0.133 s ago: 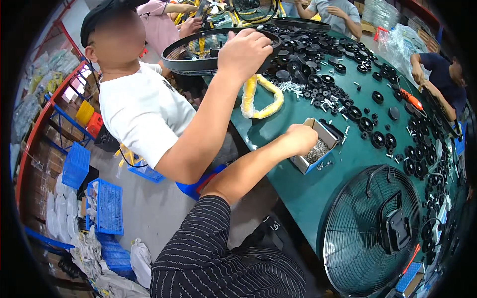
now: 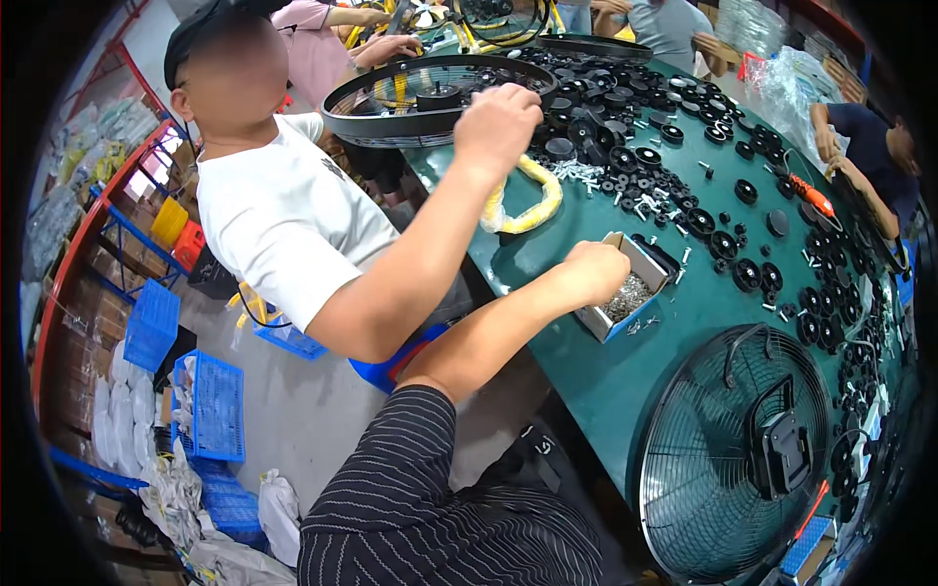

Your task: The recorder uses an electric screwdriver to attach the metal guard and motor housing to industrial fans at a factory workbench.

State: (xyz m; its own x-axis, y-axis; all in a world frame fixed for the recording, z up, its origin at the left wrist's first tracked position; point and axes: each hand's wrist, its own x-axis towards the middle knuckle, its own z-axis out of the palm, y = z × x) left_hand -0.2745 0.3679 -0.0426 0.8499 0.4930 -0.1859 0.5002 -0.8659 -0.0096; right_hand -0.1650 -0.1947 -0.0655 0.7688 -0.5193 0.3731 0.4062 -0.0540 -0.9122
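My left hand [image 2: 598, 272], its forearm bare below a striped sleeve, reaches over a small open cardboard box [image 2: 643, 256] on the table. The hand looks curled at the box's near side, with the fingertips hidden, so what they hold does not show. Small metal screws [image 2: 625, 298] fill the box, and a few lie loose beside it. Nearer to me on the right rests a large round black fan grille [image 2: 699, 439], with a black motor bracket [image 2: 782, 451] at its middle. My right hand is out of view.
On the left, a person in white [image 2: 283, 215] has a hand on a round fan frame [image 2: 391, 129]. A yellow-wrapped tube [image 2: 532, 215] stands on the green table [image 2: 586, 376]. Black round parts [image 2: 747, 275] and bolts cover the far side. Blue crates [image 2: 217, 405] sit on the floor.
The co-worker's hand and the round fan frame have shifted slightly. My left hand stays at the box of screws, almost unmoved.
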